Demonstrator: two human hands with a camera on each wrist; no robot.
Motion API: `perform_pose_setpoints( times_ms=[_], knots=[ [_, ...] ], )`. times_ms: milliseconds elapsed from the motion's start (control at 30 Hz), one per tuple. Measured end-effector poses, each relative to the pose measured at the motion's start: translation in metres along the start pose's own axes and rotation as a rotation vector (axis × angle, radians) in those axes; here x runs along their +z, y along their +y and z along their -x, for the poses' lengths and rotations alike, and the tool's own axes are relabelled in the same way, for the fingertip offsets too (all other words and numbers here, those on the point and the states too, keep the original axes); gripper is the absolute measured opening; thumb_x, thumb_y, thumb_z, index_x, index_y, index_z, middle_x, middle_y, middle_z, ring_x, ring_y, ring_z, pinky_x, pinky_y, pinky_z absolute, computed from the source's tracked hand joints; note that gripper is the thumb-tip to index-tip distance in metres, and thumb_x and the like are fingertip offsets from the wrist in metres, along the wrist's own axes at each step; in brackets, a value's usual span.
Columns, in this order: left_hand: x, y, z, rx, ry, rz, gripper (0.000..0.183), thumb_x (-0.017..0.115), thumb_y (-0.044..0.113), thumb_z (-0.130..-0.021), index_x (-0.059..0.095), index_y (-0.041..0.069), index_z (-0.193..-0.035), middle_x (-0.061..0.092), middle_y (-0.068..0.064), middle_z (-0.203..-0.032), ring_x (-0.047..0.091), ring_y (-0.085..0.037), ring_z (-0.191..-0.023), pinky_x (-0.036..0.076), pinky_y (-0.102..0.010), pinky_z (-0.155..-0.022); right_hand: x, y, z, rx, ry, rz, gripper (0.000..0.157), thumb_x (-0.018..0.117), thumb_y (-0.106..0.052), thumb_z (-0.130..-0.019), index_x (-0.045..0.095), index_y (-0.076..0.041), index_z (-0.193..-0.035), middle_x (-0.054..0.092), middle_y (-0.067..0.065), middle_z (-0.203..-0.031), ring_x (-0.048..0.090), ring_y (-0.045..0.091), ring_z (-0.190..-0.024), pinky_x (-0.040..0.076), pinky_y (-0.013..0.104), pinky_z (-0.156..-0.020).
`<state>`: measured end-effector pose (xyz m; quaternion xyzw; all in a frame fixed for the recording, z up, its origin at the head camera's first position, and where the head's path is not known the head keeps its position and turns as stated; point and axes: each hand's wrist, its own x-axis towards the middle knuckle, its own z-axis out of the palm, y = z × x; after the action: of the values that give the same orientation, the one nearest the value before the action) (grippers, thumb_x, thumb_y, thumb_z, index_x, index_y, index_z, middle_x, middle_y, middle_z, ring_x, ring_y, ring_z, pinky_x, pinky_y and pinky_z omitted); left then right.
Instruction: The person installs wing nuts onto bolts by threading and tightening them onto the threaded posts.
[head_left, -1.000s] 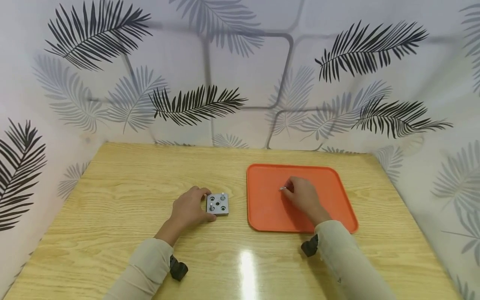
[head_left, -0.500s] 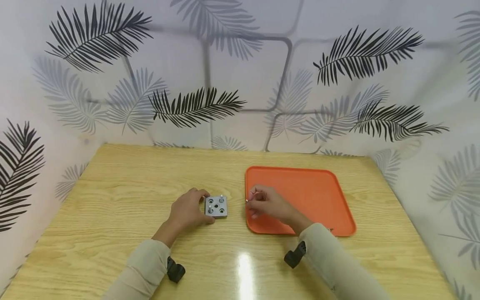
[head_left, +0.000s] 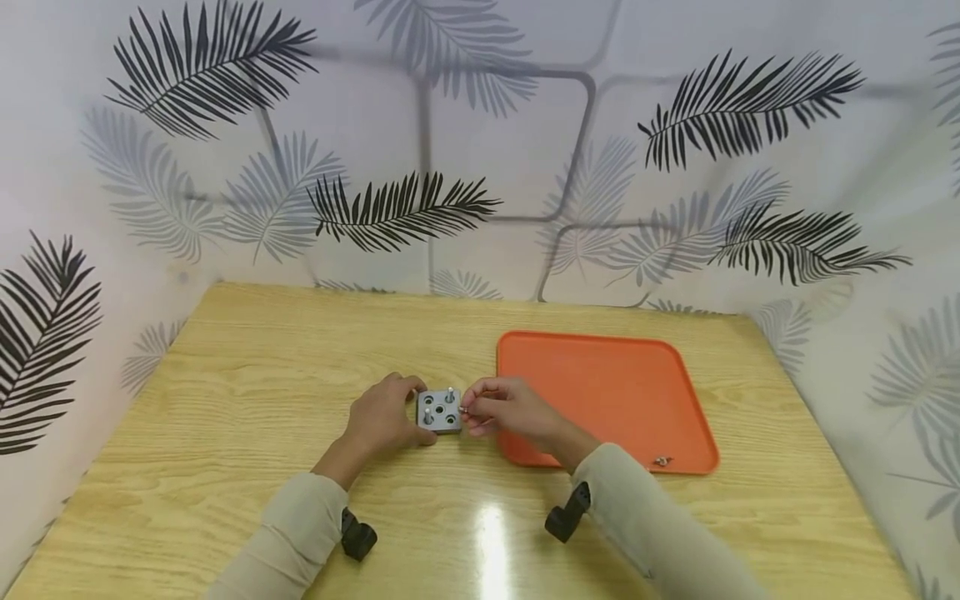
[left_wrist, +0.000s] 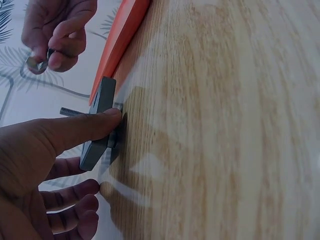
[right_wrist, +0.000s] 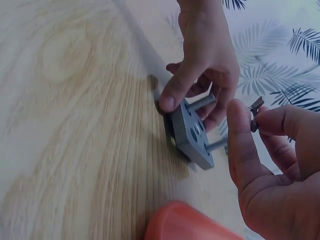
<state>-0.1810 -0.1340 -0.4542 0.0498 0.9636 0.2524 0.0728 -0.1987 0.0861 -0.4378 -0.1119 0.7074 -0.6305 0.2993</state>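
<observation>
My left hand (head_left: 381,415) grips the left side of a square grey metal plate (head_left: 439,422), thumb at the near edge and fingers at the far one. Two threaded bolts (right_wrist: 202,103) stand up from the plate's face at opposite corners, among several round holes. Between thumb and fingertips, my right hand (head_left: 517,410) pinches a small metal wing nut (right_wrist: 256,113), partly covered by the fingers. In the head view that hand is right beside the plate's right edge; in the right wrist view the wing nut appears apart from the bolts.
An orange tray (head_left: 600,392) lies to the right, partly under my right forearm. Near its front edge rests another small wing nut (head_left: 662,461). The wooden table (head_left: 300,333) ends at a leaf-patterned backdrop (head_left: 495,167).
My right hand has moved left from over the tray to the plate's side, carrying the wing nut. The wing nut in the tray has come into sight. My left hand keeps its grip.
</observation>
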Motion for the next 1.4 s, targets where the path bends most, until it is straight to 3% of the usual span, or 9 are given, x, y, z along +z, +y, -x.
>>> perform_pose_setpoints(
  times_ms=[167, 400, 633, 933, 1067, 1200, 1333, 1400],
  knots=[
    [0.0, -0.001, 0.0, 0.004, -0.005, 0.001, 0.065, 0.093, 0.039, -0.064, 0.067, 0.015, -0.118, 0.06, -0.005, -0.101, 0.054, -0.018, -0.082, 0.044, -0.032, -0.066, 0.015, -0.001, -0.009, -0.003, 0.037, 0.021, 0.012, 0.055, -0.003, -0.099, 0.063, 0.006, -0.101, 0.068, 0.006, -0.086, 0.067, 0.01, -0.075, 0.061, 0.03, -0.074],
    [0.0, -0.001, 0.0, 0.015, 0.003, 0.004, 0.064, 0.093, 0.037, -0.065, 0.067, 0.015, -0.119, 0.06, -0.006, -0.103, 0.055, -0.019, -0.081, 0.045, -0.032, -0.065, 0.026, 0.001, -0.02, -0.173, 0.071, 0.27, 0.007, 0.053, 0.001, -0.096, 0.058, 0.002, -0.101, 0.07, 0.022, -0.089, 0.068, 0.012, -0.071, 0.061, 0.036, -0.067],
    [0.0, 0.0, 0.002, 0.032, 0.011, -0.015, 0.061, 0.092, 0.036, -0.068, 0.066, 0.015, -0.119, 0.061, -0.007, -0.103, 0.055, -0.019, -0.08, 0.047, -0.034, -0.066, 0.03, 0.0, -0.02, -0.282, 0.025, 0.462, 0.018, 0.056, -0.003, -0.099, 0.067, 0.0, -0.112, 0.072, 0.019, -0.094, 0.068, 0.013, -0.076, 0.059, 0.027, -0.067],
    [0.001, -0.001, 0.002, 0.027, 0.011, -0.01, 0.06, 0.093, 0.035, -0.067, 0.066, 0.015, -0.117, 0.059, -0.006, -0.1, 0.053, -0.019, -0.078, 0.045, -0.033, -0.065, 0.034, 0.001, -0.019, -0.278, 0.035, 0.481, 0.02, 0.06, -0.009, -0.099, 0.072, 0.001, -0.112, 0.073, 0.017, -0.111, 0.071, 0.022, -0.095, 0.058, 0.021, -0.072],
    [0.003, -0.001, 0.001, 0.025, 0.005, -0.004, 0.059, 0.093, 0.035, -0.067, 0.067, 0.016, -0.116, 0.058, -0.005, -0.099, 0.051, -0.019, -0.077, 0.043, -0.032, -0.064, 0.036, 0.001, -0.02, -0.241, 0.033, 0.427, 0.021, 0.061, -0.006, -0.098, 0.072, 0.003, -0.113, 0.071, 0.021, -0.116, 0.071, 0.028, -0.102, 0.059, 0.024, -0.076],
    [0.002, -0.002, 0.001, 0.025, 0.005, -0.009, 0.059, 0.093, 0.035, -0.067, 0.066, 0.015, -0.116, 0.058, -0.006, -0.099, 0.052, -0.019, -0.077, 0.045, -0.034, -0.065, 0.037, 0.0, -0.02, -0.226, 0.049, 0.375, 0.02, 0.061, -0.005, -0.098, 0.071, 0.003, -0.112, 0.071, 0.021, -0.112, 0.072, 0.023, -0.094, 0.06, 0.026, -0.075],
    [0.001, -0.001, 0.001, 0.024, 0.007, -0.02, 0.058, 0.092, 0.035, -0.068, 0.066, 0.015, -0.116, 0.058, -0.006, -0.099, 0.052, -0.019, -0.077, 0.045, -0.034, -0.065, 0.04, -0.001, -0.023, -0.24, 0.103, 0.469, 0.015, 0.063, -0.008, -0.097, 0.074, -0.002, -0.106, 0.074, 0.014, -0.103, 0.067, 0.012, -0.082, 0.057, 0.022, -0.069],
    [0.001, -0.001, 0.001, 0.024, 0.008, -0.022, 0.058, 0.092, 0.035, -0.068, 0.066, 0.016, -0.116, 0.058, -0.005, -0.098, 0.052, -0.019, -0.076, 0.045, -0.034, -0.064, 0.041, -0.002, -0.023, -0.247, 0.119, 0.517, 0.014, 0.064, -0.008, -0.097, 0.075, -0.003, -0.104, 0.074, 0.013, -0.102, 0.068, 0.013, -0.082, 0.057, 0.021, -0.067]
  ],
)
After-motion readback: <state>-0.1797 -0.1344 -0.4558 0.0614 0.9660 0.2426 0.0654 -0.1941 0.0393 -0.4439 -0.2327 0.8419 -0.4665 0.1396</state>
